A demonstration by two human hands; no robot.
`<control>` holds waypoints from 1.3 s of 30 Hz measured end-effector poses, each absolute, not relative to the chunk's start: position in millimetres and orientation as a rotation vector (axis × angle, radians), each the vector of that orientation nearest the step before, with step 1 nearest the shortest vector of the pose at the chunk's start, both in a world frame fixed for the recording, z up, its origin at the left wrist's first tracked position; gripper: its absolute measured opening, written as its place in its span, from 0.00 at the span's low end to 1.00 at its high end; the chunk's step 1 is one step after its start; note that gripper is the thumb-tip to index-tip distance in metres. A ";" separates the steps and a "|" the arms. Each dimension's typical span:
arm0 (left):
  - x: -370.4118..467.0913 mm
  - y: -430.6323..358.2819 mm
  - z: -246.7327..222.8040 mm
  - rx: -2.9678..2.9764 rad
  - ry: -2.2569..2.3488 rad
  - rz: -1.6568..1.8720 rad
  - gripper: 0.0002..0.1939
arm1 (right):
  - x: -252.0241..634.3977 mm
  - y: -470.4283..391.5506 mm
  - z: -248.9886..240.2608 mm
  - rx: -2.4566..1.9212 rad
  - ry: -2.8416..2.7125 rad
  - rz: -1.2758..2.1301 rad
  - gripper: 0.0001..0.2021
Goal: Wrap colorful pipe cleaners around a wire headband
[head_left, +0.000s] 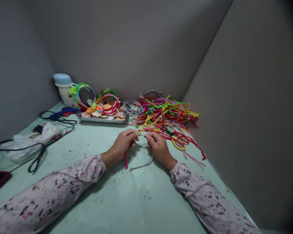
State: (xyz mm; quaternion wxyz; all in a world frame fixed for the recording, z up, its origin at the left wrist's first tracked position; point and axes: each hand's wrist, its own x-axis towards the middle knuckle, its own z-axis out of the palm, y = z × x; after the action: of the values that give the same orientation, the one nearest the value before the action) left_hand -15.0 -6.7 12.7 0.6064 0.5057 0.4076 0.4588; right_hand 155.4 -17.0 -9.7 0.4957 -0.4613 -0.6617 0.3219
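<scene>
My left hand (pixel 124 143) is closed, thumb and fingers pinched together. A yellow pipe cleaner (pixel 146 123) rises from its fingertips, and the end of a pink pipe cleaner (pixel 126 161) hangs below the palm. Facing it, my right hand (pixel 160 147) pinches a thin grey wire, and a short stretch of it spans the small gap between the hands. Below the right hand a grey wire tail (pixel 143 166) curves down to the left over the table. How the wire and pipe cleaners join inside the fingers is hidden.
A tangled pile of colourful pipe cleaners (pixel 166 112) lies behind my hands, beside coiled grey wire (pixel 132 108). A metal tray (pixel 102 121) holds shells and wrapped rings. At left are a blue glue gun (pixel 63 112), black cable (pixel 42 152), plastic bag (pixel 34 139) and lidded container (pixel 66 92).
</scene>
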 end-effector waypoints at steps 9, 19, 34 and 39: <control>-14.5 -6.0 11.1 1.199 0.991 1.067 0.15 | 155.6 -16.9 -10.7 -1.148 -1.578 0.801 0.12; -14.7 -7.0 12.5 1.267 0.996 1.065 0.14 | 154.7 -16.3 -8.6 -1.142 -1.562 0.876 0.12; -14.4 -9.0 7.7 1.588 1.105 1.093 0.11 | 157.1 -14.0 -10.4 -1.200 -1.574 0.943 0.12; -14.1 -8.9 5.6 1.562 1.124 1.091 0.11 | 157.9 -12.5 -12.2 -1.220 -1.576 0.951 0.11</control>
State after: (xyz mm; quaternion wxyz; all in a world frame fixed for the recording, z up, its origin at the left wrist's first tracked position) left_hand -14.1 -8.9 5.6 0.4482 0.6311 0.4544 0.4410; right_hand 157.9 -12.5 -12.2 0.4500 -0.4933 -0.6373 0.3847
